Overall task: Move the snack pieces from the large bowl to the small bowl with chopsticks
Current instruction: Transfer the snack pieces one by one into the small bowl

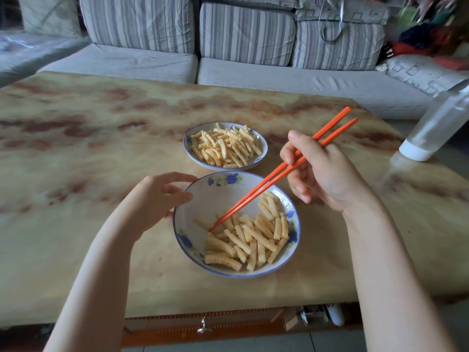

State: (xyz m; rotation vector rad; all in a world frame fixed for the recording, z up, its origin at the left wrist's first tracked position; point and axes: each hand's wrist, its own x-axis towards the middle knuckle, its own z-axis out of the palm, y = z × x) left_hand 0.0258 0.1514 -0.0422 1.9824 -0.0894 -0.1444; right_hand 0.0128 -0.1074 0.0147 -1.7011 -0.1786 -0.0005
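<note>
From your head camera, your right hand [319,171] has its fingers [299,148] grasping the orange chopsticks [266,185], tips down among the snack pieces [248,240] in the large bowl [210,199] on the worktop [101,148]. Your left hand [157,199] curls round that bowl's rim. The small bowl [187,142] sits just behind, also holding pieces.

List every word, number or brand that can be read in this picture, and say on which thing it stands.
None can be read with certainty.
White object under the table: a few dark marks, perhaps letters, too small and blurred to read.
Large bowl and small bowl: only blue flowers, no words.
Bottle: no label visible.
</note>
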